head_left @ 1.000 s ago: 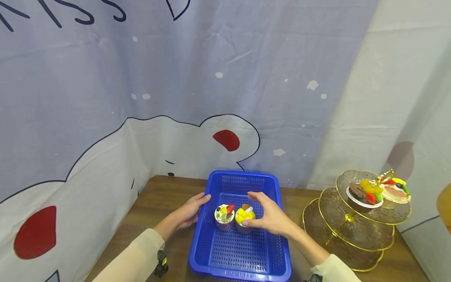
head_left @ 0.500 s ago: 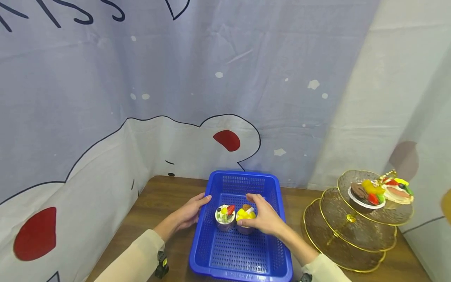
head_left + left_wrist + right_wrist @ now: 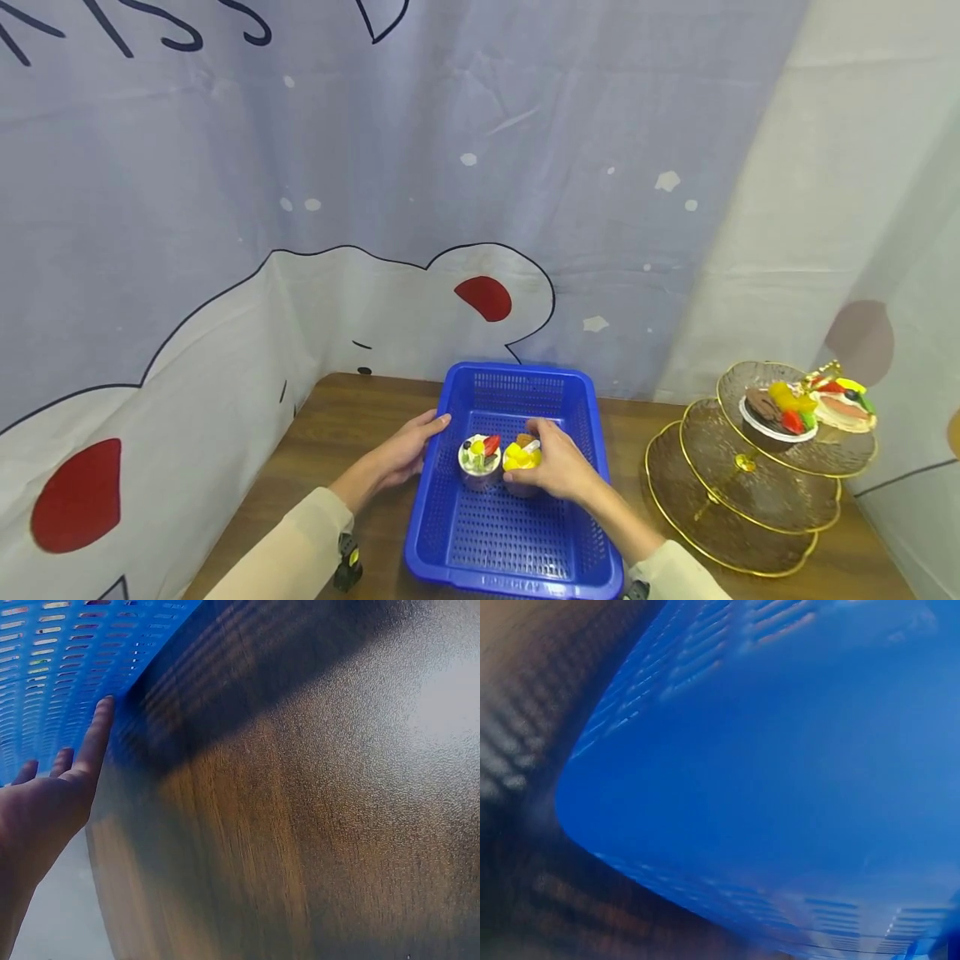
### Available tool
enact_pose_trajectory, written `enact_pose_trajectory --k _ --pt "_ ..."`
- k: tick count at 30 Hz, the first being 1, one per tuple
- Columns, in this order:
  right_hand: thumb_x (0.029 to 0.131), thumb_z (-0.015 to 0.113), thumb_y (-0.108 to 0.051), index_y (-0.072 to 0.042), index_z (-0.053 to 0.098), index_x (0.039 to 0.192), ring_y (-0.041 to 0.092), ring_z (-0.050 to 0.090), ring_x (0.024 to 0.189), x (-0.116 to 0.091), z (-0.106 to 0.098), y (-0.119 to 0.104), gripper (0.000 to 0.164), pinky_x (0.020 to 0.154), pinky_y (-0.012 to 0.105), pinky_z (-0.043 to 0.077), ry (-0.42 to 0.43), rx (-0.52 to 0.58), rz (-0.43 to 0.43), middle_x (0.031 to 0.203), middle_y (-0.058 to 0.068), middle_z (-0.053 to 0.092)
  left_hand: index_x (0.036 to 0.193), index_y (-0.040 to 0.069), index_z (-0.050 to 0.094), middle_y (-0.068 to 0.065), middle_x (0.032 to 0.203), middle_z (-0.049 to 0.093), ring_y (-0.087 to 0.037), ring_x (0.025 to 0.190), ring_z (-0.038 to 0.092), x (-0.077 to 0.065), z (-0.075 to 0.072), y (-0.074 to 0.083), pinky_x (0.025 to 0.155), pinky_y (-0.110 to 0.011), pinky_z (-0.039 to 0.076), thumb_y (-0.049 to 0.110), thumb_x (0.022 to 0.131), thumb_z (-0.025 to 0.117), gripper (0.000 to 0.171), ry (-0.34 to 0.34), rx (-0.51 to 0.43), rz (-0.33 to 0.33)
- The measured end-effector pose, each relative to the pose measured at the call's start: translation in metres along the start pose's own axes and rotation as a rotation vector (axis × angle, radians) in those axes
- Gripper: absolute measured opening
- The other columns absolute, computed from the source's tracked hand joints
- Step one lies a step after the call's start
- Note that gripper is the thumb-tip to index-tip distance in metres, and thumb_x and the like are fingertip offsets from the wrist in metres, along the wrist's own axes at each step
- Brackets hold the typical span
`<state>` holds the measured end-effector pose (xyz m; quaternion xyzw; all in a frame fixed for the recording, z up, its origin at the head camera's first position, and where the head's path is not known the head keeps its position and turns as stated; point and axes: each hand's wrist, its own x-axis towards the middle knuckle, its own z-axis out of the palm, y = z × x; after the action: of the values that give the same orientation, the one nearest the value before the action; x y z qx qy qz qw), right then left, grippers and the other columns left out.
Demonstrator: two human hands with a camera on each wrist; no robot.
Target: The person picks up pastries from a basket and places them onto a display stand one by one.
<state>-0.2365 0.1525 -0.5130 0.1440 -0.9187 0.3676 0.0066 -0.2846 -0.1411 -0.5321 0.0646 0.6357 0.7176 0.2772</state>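
A blue perforated plastic basket [image 3: 510, 542] stands on the wooden table. Inside it, side by side, are a fruit-topped cupcake [image 3: 478, 457] with a strawberry piece and another cupcake [image 3: 521, 456] topped with yellow fruit cubes. My right hand [image 3: 558, 462] reaches over the basket's right side and grips the yellow-topped cupcake, thumb on the near side, fingers on the far side. My left hand [image 3: 405, 450] holds the basket's left wall, thumb at the rim; its other fingers [image 3: 94, 742] lie along the outside in the left wrist view. The right wrist view shows only basket wall and table, no hand.
On the right stands a three-tier glass stand [image 3: 742, 462] with gold rims. Its top tier carries a chocolate fruit tart [image 3: 777, 412] and a cream-coloured fruit pastry [image 3: 843, 404]. A printed cloth [image 3: 390, 317] hangs behind the table [image 3: 337, 417].
My right hand has moved slightly left and its thumb and fingers have closed in around the yellow-topped cupcake. My left hand stays at the basket's left side.
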Motion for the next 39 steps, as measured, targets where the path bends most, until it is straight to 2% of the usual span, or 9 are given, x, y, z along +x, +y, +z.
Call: enact_pose_trajectory --k 7,13,17,22,28,34,39 --pt "0.065 0.101 -0.036 0.002 0.061 0.125 0.025 0.066 0.100 -0.0006 -0.0033 0.0029 0.081 0.092 0.049 0.057 -0.035 -0.007 0.056 0.112 0.010 0.070 0.165 0.006 0.029 -0.025 0.137 0.066 -0.029 0.109 0.074 -0.0004 0.0045 -0.0021 0.093 -0.053 0.061 0.039 0.114 0.049 0.064 0.009 -0.007 -0.001" --pt "0.066 0.102 -0.028 -0.001 0.061 0.126 0.023 0.065 0.100 -0.0005 -0.0086 0.0029 0.077 0.092 0.047 0.057 -0.095 0.016 0.087 0.119 0.010 0.071 0.165 0.008 0.029 -0.024 0.140 0.065 -0.031 0.114 0.072 0.0014 0.0066 -0.0002 0.095 -0.055 0.061 0.041 0.113 0.050 0.065 0.020 0.003 0.010" --pt "0.066 0.101 -0.022 -0.002 0.061 0.123 0.022 0.065 0.096 -0.0012 -0.0095 0.0019 0.072 0.089 0.046 0.057 -0.106 0.026 0.103 0.113 0.009 0.071 0.165 0.007 0.029 -0.022 0.137 0.067 -0.031 0.113 0.072 0.0015 0.0066 0.0008 0.095 -0.057 0.060 0.041 0.113 0.049 0.064 0.031 0.008 0.010" --pt "0.066 0.101 -0.020 -0.002 0.060 0.119 0.022 0.065 0.091 -0.0027 -0.0088 0.0013 0.069 0.086 0.046 0.058 -0.103 0.019 0.110 0.103 0.007 0.069 0.165 0.007 0.029 -0.023 0.138 0.066 -0.031 0.114 0.072 0.0004 0.0061 0.0012 0.094 -0.057 0.060 0.041 0.114 0.049 0.065 0.032 0.007 0.005" --pt "0.066 0.101 -0.020 -0.003 0.062 0.116 0.022 0.065 0.090 -0.0028 -0.0056 0.0033 0.066 0.085 0.046 0.059 -0.100 0.007 0.113 0.101 0.007 0.070 0.165 0.007 0.029 -0.022 0.136 0.068 -0.030 0.111 0.074 -0.0006 0.0051 -0.0001 0.092 -0.055 0.062 0.042 0.114 0.047 0.064 0.015 0.020 -0.007" --pt "0.066 0.099 -0.023 -0.004 0.065 0.116 0.019 0.065 0.089 0.0003 -0.0031 0.0036 0.064 0.083 0.043 0.059 -0.100 -0.016 0.088 0.099 0.004 0.070 0.164 0.006 0.031 -0.020 0.131 0.070 -0.026 0.105 0.075 -0.0027 0.0048 0.0005 0.091 -0.054 0.062 0.042 0.113 0.048 0.064 0.036 0.009 -0.006" --pt "0.065 0.097 -0.022 -0.005 0.065 0.112 0.017 0.063 0.084 0.0013 -0.0022 0.0028 0.059 0.079 0.040 0.058 -0.096 -0.022 0.072 0.094 0.002 0.069 0.164 0.005 0.030 -0.021 0.131 0.070 -0.027 0.106 0.075 -0.0039 0.0041 -0.0005 0.092 -0.055 0.062 0.041 0.114 0.047 0.064 0.028 0.012 0.002"
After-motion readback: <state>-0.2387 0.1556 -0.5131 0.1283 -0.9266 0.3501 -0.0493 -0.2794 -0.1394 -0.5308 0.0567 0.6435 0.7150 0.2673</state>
